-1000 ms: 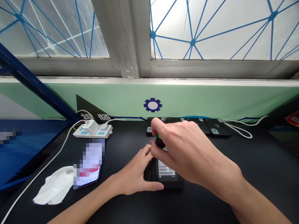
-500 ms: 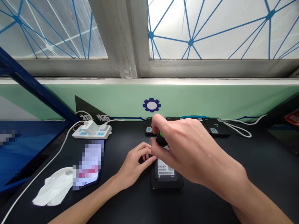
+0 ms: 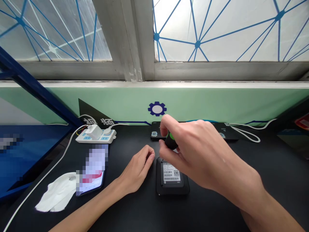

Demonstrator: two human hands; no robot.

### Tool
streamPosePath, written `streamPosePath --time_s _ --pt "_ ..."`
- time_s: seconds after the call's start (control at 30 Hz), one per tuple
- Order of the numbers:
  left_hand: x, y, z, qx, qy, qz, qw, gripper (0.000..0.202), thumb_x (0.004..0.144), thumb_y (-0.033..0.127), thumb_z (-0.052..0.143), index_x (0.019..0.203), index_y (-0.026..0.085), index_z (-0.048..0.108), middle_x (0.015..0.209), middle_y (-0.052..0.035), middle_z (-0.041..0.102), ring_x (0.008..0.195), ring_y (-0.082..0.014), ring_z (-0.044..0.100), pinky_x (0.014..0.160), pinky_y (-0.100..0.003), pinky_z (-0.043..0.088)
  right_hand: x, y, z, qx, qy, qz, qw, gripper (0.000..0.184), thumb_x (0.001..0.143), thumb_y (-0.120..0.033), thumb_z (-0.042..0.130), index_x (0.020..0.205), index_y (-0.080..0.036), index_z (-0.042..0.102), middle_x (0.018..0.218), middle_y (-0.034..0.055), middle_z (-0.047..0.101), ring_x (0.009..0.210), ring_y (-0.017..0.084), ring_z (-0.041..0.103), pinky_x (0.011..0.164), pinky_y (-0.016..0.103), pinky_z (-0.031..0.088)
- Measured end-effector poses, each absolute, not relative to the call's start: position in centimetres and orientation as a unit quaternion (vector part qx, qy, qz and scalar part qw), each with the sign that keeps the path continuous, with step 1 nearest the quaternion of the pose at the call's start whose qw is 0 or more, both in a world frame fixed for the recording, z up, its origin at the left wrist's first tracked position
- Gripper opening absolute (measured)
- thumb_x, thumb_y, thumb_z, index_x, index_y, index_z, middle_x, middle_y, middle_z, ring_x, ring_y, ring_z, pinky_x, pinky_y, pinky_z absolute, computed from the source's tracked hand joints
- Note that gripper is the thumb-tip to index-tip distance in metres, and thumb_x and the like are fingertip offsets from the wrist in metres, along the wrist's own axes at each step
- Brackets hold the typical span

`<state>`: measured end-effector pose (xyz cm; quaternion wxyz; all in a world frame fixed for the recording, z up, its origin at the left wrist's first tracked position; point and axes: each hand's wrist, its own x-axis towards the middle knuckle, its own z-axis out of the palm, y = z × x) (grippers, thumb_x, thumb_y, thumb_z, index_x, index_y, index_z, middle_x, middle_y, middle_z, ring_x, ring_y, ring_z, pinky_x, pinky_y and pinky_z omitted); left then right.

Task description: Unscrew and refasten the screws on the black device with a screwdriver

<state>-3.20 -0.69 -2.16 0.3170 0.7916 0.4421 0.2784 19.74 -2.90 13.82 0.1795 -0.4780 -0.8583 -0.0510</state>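
One white-labelled black rounded device [image 3: 172,190] on the bench. Right hand [image 3: 200,154] pinches a green-black plastic piece [image 3: 171,141] above it; left hand [image 3: 136,169], loosely curled, empty, just beside it.

Blue-lined frosted windows [image 3: 217,32] — above a mint-green wall panel [image 3: 217,106].

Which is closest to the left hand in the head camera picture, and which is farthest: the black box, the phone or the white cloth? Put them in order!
From the left hand, nearest first:
1. The black box, just to the hand's right, on the table.
2. The phone, to the hand's left.
3. The white cloth, farther left, beyond the phone.
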Motion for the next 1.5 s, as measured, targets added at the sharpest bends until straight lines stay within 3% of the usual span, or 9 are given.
streamPosePath --time_s 0.17,0.4,0.67,1.2,1.5 --pt "-3.4 -0.2 -2.5 0.814 0.447 0.265 0.258 0.035 0.119 0.043 0.031 0.100 0.025 0.053 0.103 -0.0057 0.068 0.101 -0.0279 0.069 0.089 -0.041 0.053 19.8 -2.8 13.8 -0.479 -0.859 -0.053 0.174 0.008 0.107 -0.029 0.056 0.104 -0.023 0.059 0.054 -0.0105 0.043 0.048 0.017 0.039 0.054 0.034 0.027" --pt "-3.5 0.6 -2.8 0.858 0.470 0.182 0.100 0.037 0.115 0.032 0.032 0.090 0.024 0.058 0.088 -0.0054 0.070 0.082 -0.0275 0.065 0.080 -0.042 0.048 20.0 -3.0 13.7 -0.484 -0.857 -0.061 0.166 0.009 0.107 -0.031 0.054 0.102 -0.024 0.057 0.053 -0.0103 0.041 0.048 0.018 0.037 0.055 0.034 0.027" --pt "-3.6 1.7 -3.0 0.874 0.464 0.139 0.045 0.030 0.108 0.023 0.040 0.085 0.023 0.060 0.083 -0.0069 0.068 0.081 -0.0295 0.062 0.076 -0.042 0.044 19.9 -3.0 14.0 -0.487 -0.856 -0.054 0.161 0.014 0.109 -0.034 0.054 0.099 -0.024 0.057 0.055 -0.0089 0.043 0.049 0.017 0.036 0.056 0.034 0.026" --pt "-3.0 1.7 -2.7 0.886 0.452 0.098 0.018 0.031 0.110 0.022 0.044 0.089 0.020 0.066 0.088 -0.0118 0.072 0.085 -0.0327 0.064 0.079 -0.044 0.048 19.3 -2.6 13.6 -0.493 -0.859 -0.054 0.129 0.008 0.105 -0.028 0.052 0.100 -0.024 0.057 0.054 -0.0082 0.042 0.050 0.019 0.038 0.056 0.034 0.027" --pt "-3.2 1.8 -2.6 0.881 0.457 0.118 0.047 0.032 0.111 0.022 0.042 0.086 0.022 0.063 0.087 -0.0103 0.072 0.085 -0.0316 0.065 0.079 -0.042 0.048 19.5 -3.0 13.6 -0.485 -0.862 -0.048 0.143 0.006 0.105 -0.029 0.055 0.101 -0.025 0.056 0.053 -0.0095 0.043 0.049 0.018 0.039 0.056 0.034 0.026"
